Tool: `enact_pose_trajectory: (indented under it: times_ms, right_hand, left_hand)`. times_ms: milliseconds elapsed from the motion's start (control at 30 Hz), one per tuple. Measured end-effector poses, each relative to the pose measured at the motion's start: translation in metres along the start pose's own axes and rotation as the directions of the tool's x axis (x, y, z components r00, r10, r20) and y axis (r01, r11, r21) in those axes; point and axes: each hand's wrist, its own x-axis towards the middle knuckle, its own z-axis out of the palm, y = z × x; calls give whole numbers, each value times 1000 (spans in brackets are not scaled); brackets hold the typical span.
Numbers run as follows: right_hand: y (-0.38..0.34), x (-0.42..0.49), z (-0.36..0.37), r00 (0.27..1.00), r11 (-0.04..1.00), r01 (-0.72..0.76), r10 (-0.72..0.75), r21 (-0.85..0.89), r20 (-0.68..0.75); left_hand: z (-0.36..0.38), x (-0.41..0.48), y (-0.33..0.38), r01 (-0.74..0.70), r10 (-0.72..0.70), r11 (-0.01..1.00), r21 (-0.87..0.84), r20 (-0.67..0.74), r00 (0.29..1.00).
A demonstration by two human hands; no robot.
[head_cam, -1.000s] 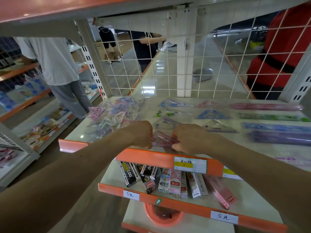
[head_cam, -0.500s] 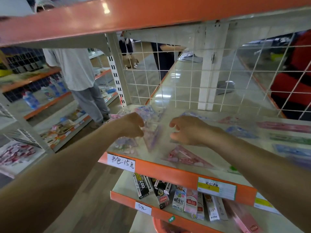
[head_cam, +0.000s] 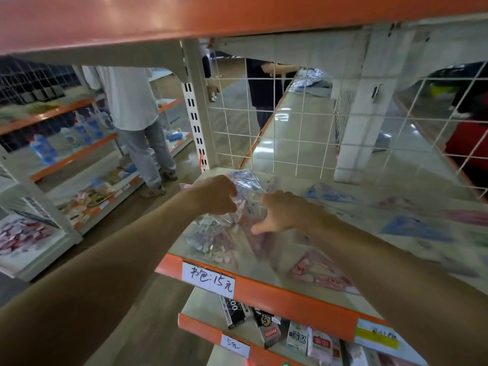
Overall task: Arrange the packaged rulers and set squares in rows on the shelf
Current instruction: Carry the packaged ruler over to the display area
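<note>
A loose pile of clear-packaged set squares (head_cam: pixel 216 239) lies at the left end of the shelf (head_cam: pixel 290 295). My left hand (head_cam: pixel 217 194) is curled on the top of the pile, gripping the plastic packs. My right hand (head_cam: pixel 281 212) digs into the pile's right side with its fingers bent round a pack and its thumb pointing down. A red set square pack (head_cam: pixel 319 273) lies flat near the front edge. Blue set square packs (head_cam: pixel 414 228) and blurred ruler packs (head_cam: pixel 464 216) lie in rows to the right.
A wire grid (head_cam: pixel 290 122) closes the shelf's back, and an orange shelf edge (head_cam: pixel 237 17) hangs low overhead. The shelf below holds small boxes (head_cam: pixel 266 328). A person in a white shirt (head_cam: pixel 132 107) stands in the left aisle; others stand behind the grid.
Both hands left the red set square pack at the front edge and moved left and back onto the pile. My view swung left and downward.
</note>
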Motion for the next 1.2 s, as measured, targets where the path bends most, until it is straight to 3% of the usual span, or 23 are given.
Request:
enact_pose_trajectory:
  times_ms: [133, 267, 367, 433, 667, 867, 1000, 1067, 1200]
  right_hand:
    - [4, 8, -3, 1000, 997, -19, 18, 80, 10]
    - [14, 17, -7, 997, 927, 1, 28, 374, -73]
    - [18, 14, -12, 994, 674, -8, 87, 739, -69]
    - [22, 11, -17, 991, 540, 4, 111, 842, -76]
    - [36, -15, -48, 988, 432, 114, 43, 895, -147]
    - [73, -44, -56, 999, 439, -22, -33, 898, 41]
    - [98, -63, -66, 999, 373, -20, 31, 927, 10]
    - [108, -70, -73, 994, 383, 26, 88, 923, -65]
    - [124, -84, -82, 977, 455, 55, 158, 889, -141]
  left_hand:
    - [3, 9, 0, 0, 3, 995, -99, 27, 1000]
    - [4, 13, 2, 31, -12, 954, -297, 67, 998]
    - [3, 16, 2, 68, -42, 901, -429, 71, 997]
    - [1, 16, 3, 82, -63, 844, -530, 54, 997]
    - [-13, 7, 21, 38, -20, 536, -844, 32, 999]
    - [-25, 1, 38, 52, -15, 239, -970, 50, 999]
    - [-28, 1, 49, 53, -27, 109, -993, 50, 998]
    - [-28, 4, 57, 52, -32, 92, -994, 49, 998]
    - [-25, 6, 75, 48, -38, 268, -962, 39, 999]
